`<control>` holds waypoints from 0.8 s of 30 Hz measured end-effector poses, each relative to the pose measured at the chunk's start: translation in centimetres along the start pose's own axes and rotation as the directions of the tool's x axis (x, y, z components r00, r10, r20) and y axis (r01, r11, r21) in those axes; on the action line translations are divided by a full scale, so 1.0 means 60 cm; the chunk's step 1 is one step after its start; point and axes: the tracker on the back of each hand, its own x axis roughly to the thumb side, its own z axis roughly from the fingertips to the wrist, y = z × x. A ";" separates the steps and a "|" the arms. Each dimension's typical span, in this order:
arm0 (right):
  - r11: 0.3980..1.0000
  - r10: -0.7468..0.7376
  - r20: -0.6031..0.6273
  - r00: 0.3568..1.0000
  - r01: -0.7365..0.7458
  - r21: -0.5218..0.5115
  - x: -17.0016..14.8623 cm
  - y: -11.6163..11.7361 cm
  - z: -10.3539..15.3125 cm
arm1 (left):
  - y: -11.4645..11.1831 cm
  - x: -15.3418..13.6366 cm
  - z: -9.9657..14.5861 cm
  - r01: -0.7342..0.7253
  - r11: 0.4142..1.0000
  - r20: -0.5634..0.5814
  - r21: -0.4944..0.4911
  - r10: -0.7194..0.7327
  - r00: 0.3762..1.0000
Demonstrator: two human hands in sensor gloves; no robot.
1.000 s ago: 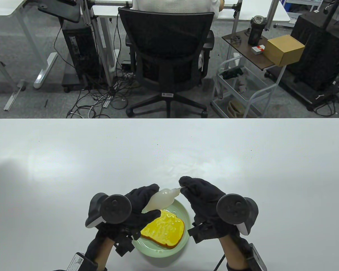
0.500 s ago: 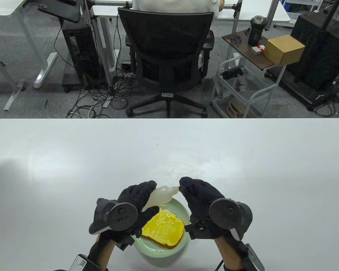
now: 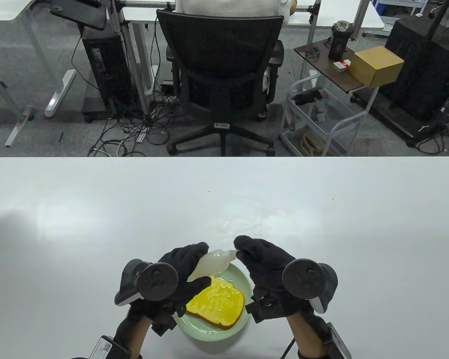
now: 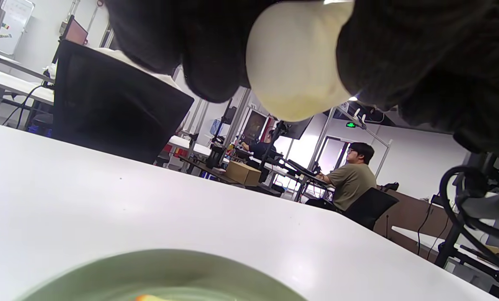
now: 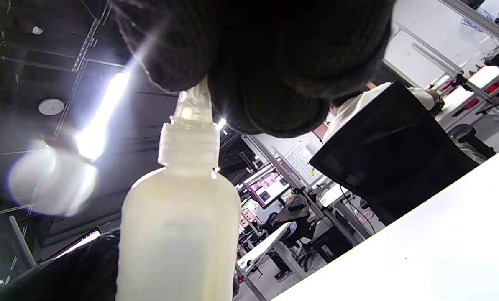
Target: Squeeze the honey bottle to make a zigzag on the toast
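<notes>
my left hand [image 3: 179, 267] grips the cloudy soft-plastic honey bottle [image 3: 213, 263] above the far rim of the pale green plate [image 3: 243, 278]; right hand's fingertips [image 3: 243, 245] pinch its nozzle. yellow glazed toast [image 3: 217, 303] lies nearer. i'd uncap gently, steadying the bottle.

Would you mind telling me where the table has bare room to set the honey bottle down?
Bare patches: left of the left hand, right of the right hand, and beyond both toward the far edge. Crowded: the near centre, with the plate, toast and honey bottle.
</notes>
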 end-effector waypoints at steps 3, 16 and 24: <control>1.000 0.014 0.018 1.000 -0.014 -0.004 0.003 0.000 0.001 | -0.002 0.002 0.000 0.012 1.000 0.005 0.004 -0.012 1.000; 0.992 0.097 0.084 0.992 -0.090 -0.087 0.023 0.005 0.012 | 0.005 0.011 0.008 0.178 0.976 -0.055 0.123 -0.172 0.984; 0.977 0.186 0.124 0.975 -0.170 -0.132 0.038 0.013 0.019 | 0.006 0.011 0.008 0.227 0.961 -0.097 0.161 -0.214 0.972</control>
